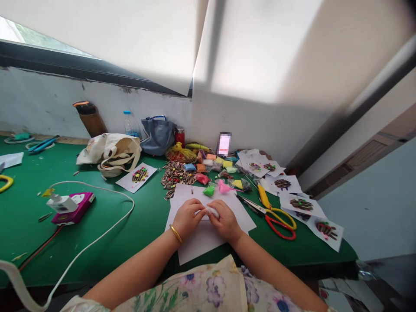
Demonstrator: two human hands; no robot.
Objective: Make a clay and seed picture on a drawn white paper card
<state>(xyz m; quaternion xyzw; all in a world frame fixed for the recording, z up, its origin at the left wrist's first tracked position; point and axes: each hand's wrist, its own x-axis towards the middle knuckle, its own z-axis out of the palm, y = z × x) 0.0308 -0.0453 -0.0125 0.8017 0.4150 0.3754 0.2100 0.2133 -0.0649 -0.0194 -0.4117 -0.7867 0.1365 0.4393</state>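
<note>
My left hand (189, 218) and my right hand (225, 219) meet over sheets of white paper (195, 247). Both are closed, their fingers pinching a small white clay-like lump in clear wrapping (212, 212) from either side. The fingers partly hide it. Just beyond my hands, a green packet of soft clay (209, 190) and a pink packet (224, 187) lie at the paper's far edge. A single striped sunflower seed (192, 191) rests on the paper near my left hand.
Beyond the paper are a heap of sunflower seeds (177, 175) and several coloured clay packets. To the right lie red-and-yellow-handled scissors (276, 219), a yellow cutter (264, 197) and seed-decorated cards (302, 204). A magenta power box (76, 209) with a white cable is at left.
</note>
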